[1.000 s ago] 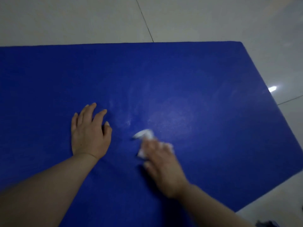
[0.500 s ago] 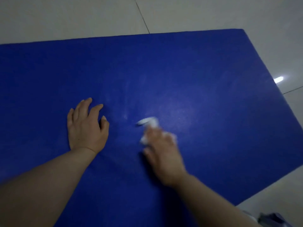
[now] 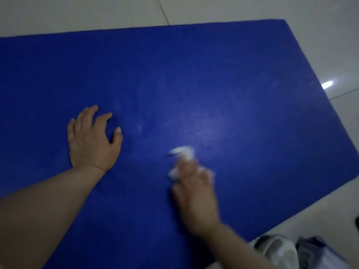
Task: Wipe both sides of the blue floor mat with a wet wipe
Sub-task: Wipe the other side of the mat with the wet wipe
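The blue floor mat (image 3: 242, 78) lies flat on a pale tiled floor and fills most of the view. My left hand (image 3: 91, 138) rests on it left of centre, palm down, fingers spread and slightly bent. My right hand (image 3: 194, 189), blurred by motion, presses a crumpled white wet wipe (image 3: 182, 152) against the mat near the middle. White bits of the wipe stick out ahead of and beside the fingers. A faint damp sheen marks the mat beyond the wipe.
Pale floor tiles (image 3: 97, 14) surround the mat at the top and right. A light reflection (image 3: 328, 84) shines by the right edge. At the bottom right lie a white shoe-like object (image 3: 279, 251) and some grey-blue stuff (image 3: 318, 253).
My right hand with the wipe has slid a little along the mat, staying near the middle. The left hand kept its place. The view tilted down, showing objects at the bottom right.
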